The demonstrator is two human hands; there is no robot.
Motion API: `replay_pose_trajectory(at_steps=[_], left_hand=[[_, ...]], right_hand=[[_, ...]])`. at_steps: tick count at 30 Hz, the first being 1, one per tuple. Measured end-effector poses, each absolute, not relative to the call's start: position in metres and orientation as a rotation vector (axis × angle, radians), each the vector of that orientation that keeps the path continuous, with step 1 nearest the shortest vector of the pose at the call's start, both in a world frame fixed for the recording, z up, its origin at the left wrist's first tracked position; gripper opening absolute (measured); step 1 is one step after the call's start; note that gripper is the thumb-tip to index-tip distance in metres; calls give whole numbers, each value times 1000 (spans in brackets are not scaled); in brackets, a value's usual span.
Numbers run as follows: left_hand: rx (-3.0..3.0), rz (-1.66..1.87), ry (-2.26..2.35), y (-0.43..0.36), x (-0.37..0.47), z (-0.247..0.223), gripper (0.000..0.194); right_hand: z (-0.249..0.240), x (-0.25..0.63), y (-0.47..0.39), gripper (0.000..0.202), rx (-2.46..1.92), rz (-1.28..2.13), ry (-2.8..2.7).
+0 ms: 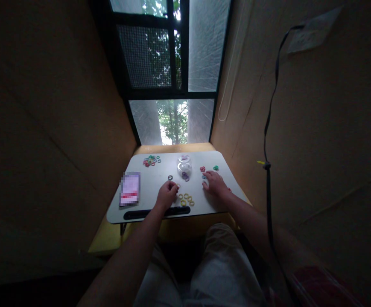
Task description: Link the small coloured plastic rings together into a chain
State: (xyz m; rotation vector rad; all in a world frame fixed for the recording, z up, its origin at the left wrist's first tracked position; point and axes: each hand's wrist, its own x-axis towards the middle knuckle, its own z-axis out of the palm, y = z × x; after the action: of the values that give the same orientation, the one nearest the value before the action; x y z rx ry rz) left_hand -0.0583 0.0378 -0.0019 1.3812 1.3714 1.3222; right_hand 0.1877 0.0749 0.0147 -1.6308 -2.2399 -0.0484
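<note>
My left hand (167, 194) is closed in a pinch on a pale ring (178, 186) above the white table (153, 187). Several yellow rings (186, 199) lie just right of it, and a dark ring (170, 177) lies behind it. My right hand (215, 183) rests low over the table with its fingers apart, the fingertips by some blue rings (203, 177); whether it touches them is unclear. Red rings (202, 169) and green rings (216, 168) sit behind this hand. Purple rings (185, 175) lie at the near edge of a clear round container (184, 165).
A mixed pile of coloured rings (151, 160) is at the table's back left. A pink-screened device (130, 189) lies at the left. Along the front edge runs a black slot (140, 214). A black cable (268, 204) hangs at the right.
</note>
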Motion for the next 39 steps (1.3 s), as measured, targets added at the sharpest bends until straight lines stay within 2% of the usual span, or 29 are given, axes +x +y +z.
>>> replay_pose_trajectory(at_steps=[2,8,15,20,23,29,39], left_hand=[[1418,1317,1403,37,-58,-2,17],[1454,1311,1425,37,-58,-4,16],[1410,1324,1421,37,-57,-3,14],[1438,1306,1392,37,-56,-2,14],[1492,1279,1403,36,-55,-5,15],[1609,1213,1472,34,-56,-11,15],[1608,1254,1518,37,-56,-8,11]], right_hand=[[18,178,84,47,-1675,-46,-2267],[26,167,92,24,-1634,-17,-2362],[26,178,88,21,-1545,34,-2424],[31,161,72,29,-1434,17,-2286],[32,132,61,25,-1192,247,-2230],[31,95,57,15,-1315,570,-2065],[21,110,59,11,-1315,569,-2108]])
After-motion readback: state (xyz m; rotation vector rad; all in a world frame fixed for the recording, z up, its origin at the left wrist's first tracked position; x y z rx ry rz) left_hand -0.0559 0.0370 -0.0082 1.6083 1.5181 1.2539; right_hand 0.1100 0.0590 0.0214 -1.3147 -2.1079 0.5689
